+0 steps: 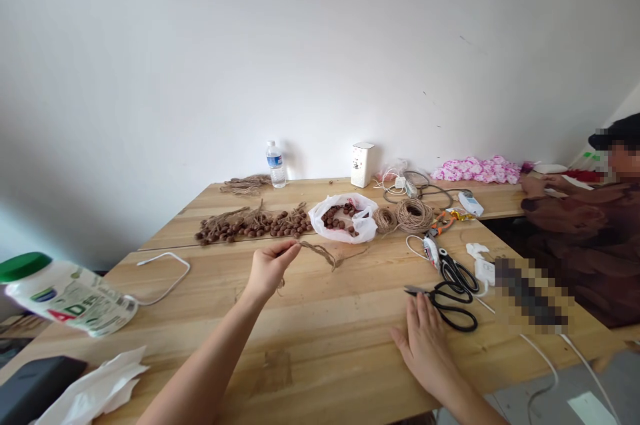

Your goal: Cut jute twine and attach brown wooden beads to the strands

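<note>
My left hand (273, 268) is raised over the middle of the table, thumb and fingers pinched on jute twine (327, 255). The strands trail to the right from the fingertips. Low on the right, my right hand (427, 345) lies with its fingers stretched out on the wood. Its fingertips meet the blade end of black-handled scissors (453, 305); whether they press on the blade I cannot tell. Beyond the left hand sits a row of brown nut-like balls (250, 224) with twine tails. A white plastic bag (367, 230) beside them holds loose brown balls. Twine coils (414, 215) lie to its right.
A white bottle with green cap (95, 298) leans at the left, near a white cable (187, 272). Tissue (107, 388) lies in front. Along the wall stand a water bottle (276, 168) and white box (362, 165). Another person (575, 218) sits at the right.
</note>
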The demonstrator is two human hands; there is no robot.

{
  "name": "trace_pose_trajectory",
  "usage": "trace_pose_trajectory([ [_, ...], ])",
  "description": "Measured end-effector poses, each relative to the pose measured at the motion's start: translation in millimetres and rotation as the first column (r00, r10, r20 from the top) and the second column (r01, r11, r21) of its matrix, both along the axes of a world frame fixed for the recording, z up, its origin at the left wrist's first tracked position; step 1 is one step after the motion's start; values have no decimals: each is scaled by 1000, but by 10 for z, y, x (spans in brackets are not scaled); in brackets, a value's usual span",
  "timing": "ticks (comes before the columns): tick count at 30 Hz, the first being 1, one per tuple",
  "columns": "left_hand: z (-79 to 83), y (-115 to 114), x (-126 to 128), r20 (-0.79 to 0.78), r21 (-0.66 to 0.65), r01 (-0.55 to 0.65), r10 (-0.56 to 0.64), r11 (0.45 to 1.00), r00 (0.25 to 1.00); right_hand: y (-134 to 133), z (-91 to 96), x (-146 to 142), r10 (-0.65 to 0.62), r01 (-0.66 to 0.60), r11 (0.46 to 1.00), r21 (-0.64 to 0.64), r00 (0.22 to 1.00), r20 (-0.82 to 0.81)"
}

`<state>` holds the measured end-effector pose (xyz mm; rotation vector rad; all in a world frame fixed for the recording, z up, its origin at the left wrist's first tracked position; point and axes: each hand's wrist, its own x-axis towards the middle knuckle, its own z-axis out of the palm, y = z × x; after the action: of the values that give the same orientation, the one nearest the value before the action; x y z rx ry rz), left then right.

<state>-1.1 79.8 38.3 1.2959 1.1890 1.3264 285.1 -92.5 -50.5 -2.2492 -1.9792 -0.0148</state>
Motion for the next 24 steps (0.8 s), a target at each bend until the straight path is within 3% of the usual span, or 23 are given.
trace_pose_trajectory([
  [3, -1, 11, 0, 60, -11, 19, -19, 1000, 998, 68, -77, -20, -74, 77, 996, -34, 994, 74],
  [7, 3, -1, 0, 111, -21, 29, -27, 999, 993, 290, 40, -5, -62, 72, 986, -150, 995, 73],
  [11, 28, -5, -33, 137, -39, 20, -14, 999, 991, 434, 105, 45, -43, 51, 988, -148, 998, 56],
  [14, 50, 14, -41, 149, -24, 15, -11, 1000, 989, 412, 117, -227, 31, -36, 987, -156, 999, -34],
  [16, 75, 25, -34, 143, -14, 0, 2, 1000, 990, 350, 156, -618, 192, -217, 961, -169, 969, -154],
  [17, 95, 27, -29, 137, -9, -14, 15, 1000, 990, 315, 189, -843, 314, -351, 925, -149, 923, -224],
  [18, 123, 23, -28, 126, -1, -30, 30, 1000, 992, 284, 228, -1060, 483, -537, 834, -127, 822, -302],
  [20, 203, 2, -37, 71, 17, -49, 48, 999, 996, 261, 318, -1378, 767, -865, 501, -44, 467, -440],
  [21, 254, -17, -49, 24, 25, -49, 48, 998, 999, 282, 363, -1451, 806, -914, 405, 3, 356, -473],
  [22, 310, -37, -63, -31, 35, -44, 45, 998, 999, 329, 404, -1466, 819, -916, 398, 44, 333, -467],
  [23, 367, -58, -77, -87, 46, -35, 39, 998, 995, 404, 436, -1435, 800, -873, 483, 63, 410, -438],
  [24, 424, -76, -87, -135, 61, -28, 36, 998, 990, 499, 456, -1382, 735, -780, 622, 65, 554, -390],
])
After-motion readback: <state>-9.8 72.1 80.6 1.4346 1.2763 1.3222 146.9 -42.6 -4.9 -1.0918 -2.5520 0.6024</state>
